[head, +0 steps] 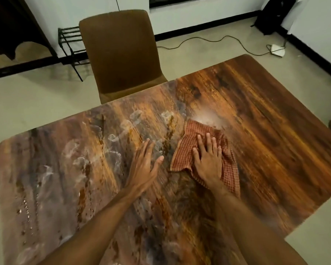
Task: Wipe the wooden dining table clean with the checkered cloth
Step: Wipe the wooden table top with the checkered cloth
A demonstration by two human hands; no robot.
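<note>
The table's [275,121] left half carries pale, streaky residue, and the left hand [143,165] lies flat and empty on it, fingers straight, just beside the cloth [187,148]. Near the table's middle the right hand [208,159] presses the cloth down with spread fingers, pinning rather than clutching it. The crumpled cloth's long axis runs from the near-right edge toward the far-left; firm overlapping strokes leftward into the smears would likely serve best.

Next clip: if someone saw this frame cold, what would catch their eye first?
Most striking is the wooden table: its left half is covered in whitish, smeared residue, while the right half looks dark and clean. Near the middle, the right hand presses flat on a red checkered cloth, and the left hand rests open on the bare wood beside it. A brown chair stands at the far edge.
</note>
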